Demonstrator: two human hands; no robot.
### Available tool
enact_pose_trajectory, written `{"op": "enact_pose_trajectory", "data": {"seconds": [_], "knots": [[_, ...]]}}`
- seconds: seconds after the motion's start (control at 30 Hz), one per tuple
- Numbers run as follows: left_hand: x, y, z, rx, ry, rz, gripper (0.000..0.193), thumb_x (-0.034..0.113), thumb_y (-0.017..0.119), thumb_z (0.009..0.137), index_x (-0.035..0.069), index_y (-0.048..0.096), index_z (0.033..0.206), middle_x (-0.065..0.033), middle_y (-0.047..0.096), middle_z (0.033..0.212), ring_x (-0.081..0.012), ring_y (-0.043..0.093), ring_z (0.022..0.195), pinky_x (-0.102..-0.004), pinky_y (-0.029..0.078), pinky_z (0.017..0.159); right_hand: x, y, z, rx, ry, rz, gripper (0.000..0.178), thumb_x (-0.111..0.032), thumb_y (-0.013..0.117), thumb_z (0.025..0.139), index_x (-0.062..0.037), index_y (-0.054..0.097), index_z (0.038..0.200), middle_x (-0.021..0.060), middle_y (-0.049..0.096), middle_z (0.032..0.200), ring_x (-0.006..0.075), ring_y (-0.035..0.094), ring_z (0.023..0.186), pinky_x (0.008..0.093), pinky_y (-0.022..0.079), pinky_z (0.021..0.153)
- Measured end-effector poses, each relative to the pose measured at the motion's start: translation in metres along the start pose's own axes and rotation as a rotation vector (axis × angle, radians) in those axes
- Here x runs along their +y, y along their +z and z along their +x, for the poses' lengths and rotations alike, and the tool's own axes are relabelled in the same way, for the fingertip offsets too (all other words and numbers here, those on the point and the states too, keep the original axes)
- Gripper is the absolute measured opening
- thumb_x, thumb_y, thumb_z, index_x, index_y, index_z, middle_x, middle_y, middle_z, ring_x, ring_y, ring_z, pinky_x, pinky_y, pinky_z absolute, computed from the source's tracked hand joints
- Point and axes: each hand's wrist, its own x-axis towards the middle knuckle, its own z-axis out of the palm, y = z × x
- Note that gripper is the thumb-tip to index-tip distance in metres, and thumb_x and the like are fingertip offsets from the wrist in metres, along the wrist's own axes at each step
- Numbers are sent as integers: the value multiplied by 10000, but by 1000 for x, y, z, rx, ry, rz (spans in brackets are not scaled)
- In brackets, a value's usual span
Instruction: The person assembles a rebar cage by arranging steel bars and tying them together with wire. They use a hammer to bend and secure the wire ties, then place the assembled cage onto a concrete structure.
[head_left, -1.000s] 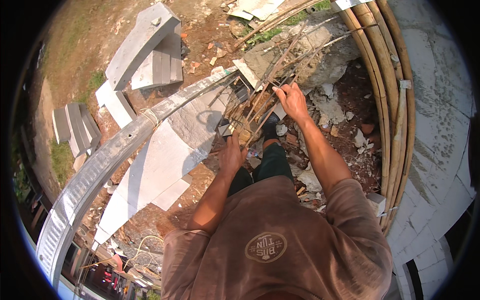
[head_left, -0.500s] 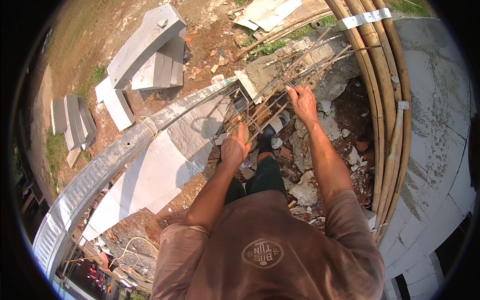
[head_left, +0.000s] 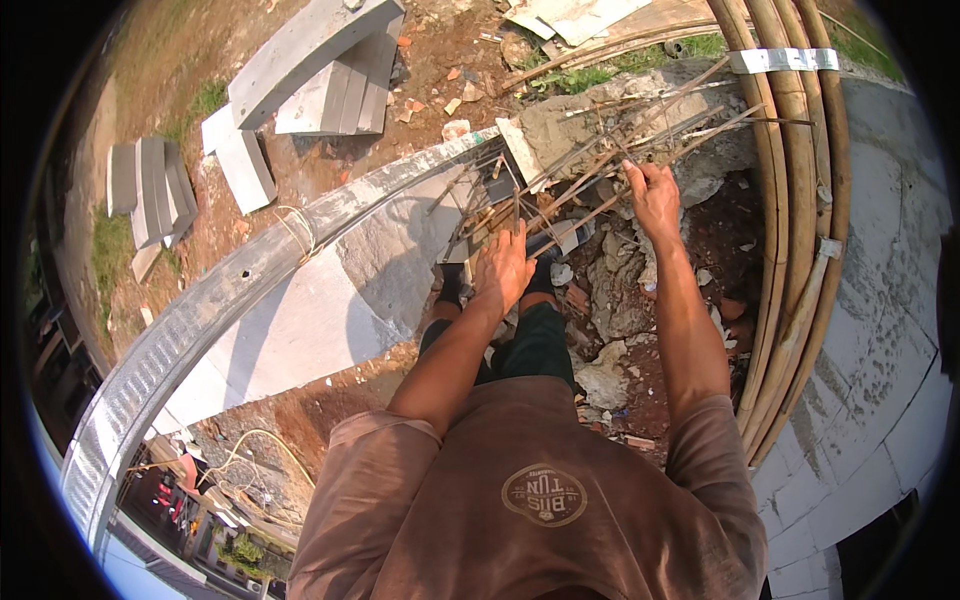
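A cage of rusty steel rebar [head_left: 585,182], long thin bars with cross ties, slants from low between my hands up to the right. My left hand [head_left: 503,266] is closed on the bars at its near end, above my feet. Farther right and higher, my right hand [head_left: 655,202] has its fingers curled around a bar. The far ends reach toward the bamboo poles. Beneath the cage, its lower parts are hard to tell from the wood scraps and debris.
Bundled bamboo poles [head_left: 787,220] stand along my right, beside a grey block wall [head_left: 880,290]. A metal channel beam [head_left: 235,285] curves along the left, next to a pale slab [head_left: 290,335]. Concrete blocks [head_left: 312,65] lie beyond it. Broken rubble [head_left: 605,375] surrounds my feet.
The whole view has shifted, with the scene sliding to the right. Both hands stay on the rebar cage, which looks about the same. More of my left foot now shows.
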Motion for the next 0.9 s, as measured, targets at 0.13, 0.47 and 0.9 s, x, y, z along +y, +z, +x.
{"op": "enact_pose_trajectory", "data": {"seconds": [0.13,0.47,0.9], "knots": [[1,7,3,-26,-24,-64,685,221,663,812,61,300,1371,-178,512,1149,-347,506,1107,-459,399,912,0,-2,0,1,-16,-2,382,-383,604,874,-7,665,903,201,549,827,365,556,829,445,435,747],[0,15,5,-55,-64,-120,659,240,649,833,75,306,1371,-197,504,1221,-366,486,1153,-469,387,957,-2,-7,0,-12,-30,-19,365,-372,628,860,-10,673,880,215,568,848,378,563,855,436,442,752],[-3,14,4,-228,-130,-266,535,263,540,892,77,362,1361,-213,489,1293,-395,491,1162,-486,389,975,3,-5,8,8,-42,-94,374,-395,627,856,-30,678,914,204,560,866,383,564,850,454,444,758]]}}
